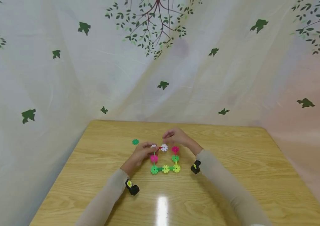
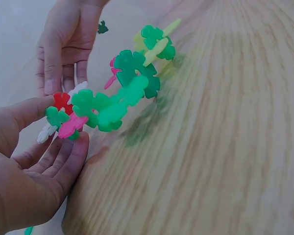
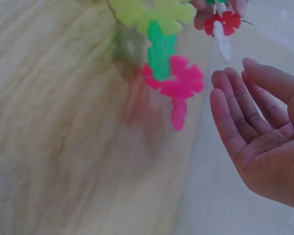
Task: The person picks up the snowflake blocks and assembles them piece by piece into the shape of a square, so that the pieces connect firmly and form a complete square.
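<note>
A chain of flower-shaped interlocking discs in green, yellow, pink, red and white is joined in a U with a partly formed far side. My left hand pinches its far left corner between thumb and fingers, by a red disc and a white one. From there a white disc sticks out to the right. Just beyond that disc is my right hand, its fingers loosely bent around nothing; the right wrist view shows a gap between hand and disc. The chain's other end is a pink disc.
A loose green disc lies on the wooden table, beyond my left hand. Behind the table's far edge hangs a pale cloth printed with leaves and birds. Each wrist carries a small black camera.
</note>
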{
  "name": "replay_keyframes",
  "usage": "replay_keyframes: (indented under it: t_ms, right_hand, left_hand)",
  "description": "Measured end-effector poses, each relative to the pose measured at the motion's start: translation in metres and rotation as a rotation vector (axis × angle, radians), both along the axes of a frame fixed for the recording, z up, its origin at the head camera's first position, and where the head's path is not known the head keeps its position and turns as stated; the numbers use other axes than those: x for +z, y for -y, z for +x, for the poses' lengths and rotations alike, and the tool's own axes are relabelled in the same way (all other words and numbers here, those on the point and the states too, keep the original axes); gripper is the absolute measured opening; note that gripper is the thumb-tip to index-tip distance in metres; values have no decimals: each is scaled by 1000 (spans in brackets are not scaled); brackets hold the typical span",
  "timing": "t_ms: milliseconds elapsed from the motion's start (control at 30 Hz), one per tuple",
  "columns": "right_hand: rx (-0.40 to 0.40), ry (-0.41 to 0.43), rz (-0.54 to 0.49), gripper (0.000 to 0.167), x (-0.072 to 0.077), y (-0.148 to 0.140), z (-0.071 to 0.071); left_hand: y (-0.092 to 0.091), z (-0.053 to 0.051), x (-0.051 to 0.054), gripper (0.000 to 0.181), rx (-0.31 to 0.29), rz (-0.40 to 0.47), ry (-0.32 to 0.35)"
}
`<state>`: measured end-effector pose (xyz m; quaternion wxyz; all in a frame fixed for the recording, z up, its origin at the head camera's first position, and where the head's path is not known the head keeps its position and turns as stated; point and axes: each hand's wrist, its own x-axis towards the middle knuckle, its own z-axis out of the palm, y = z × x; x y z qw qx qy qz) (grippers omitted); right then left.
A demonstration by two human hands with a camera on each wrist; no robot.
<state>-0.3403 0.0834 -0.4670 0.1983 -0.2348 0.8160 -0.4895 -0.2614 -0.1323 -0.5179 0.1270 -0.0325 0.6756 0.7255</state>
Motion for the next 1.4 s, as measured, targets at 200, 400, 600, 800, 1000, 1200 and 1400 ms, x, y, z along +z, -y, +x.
replay_keyframes:
  t_ms: [200, 400, 600, 800, 1000, 1200, 1400]
  right_hand:
    - [38, -39, 41, 29, 11, 18, -9]
    - [126, -156, 31, 27, 20, 39, -21]
    - [172, -210, 13, 31, 20, 58, -33]
    - [250, -292, 46, 36, 11, 78, -40]
    - [314, -309, 139, 36, 2, 97, -46]
    - [419, -342, 197, 39, -10, 113, -51]
    - [504, -397, 194, 35, -14, 120, -55]
  left_hand:
    - [9, 3, -4, 33, -26, -49, -5]
    - [18, 5, -4, 36, -61, -70, -14]
    - [25, 5, -6, 34, -87, -59, -9]
    - [28, 7, -6, 34, -101, -50, -13]
    - [30, 9, -5, 31, -120, -54, -21]
    - [32, 9, -7, 29, -144, -41, -7]
    - [34, 8, -8, 27, -146, -29, -6]
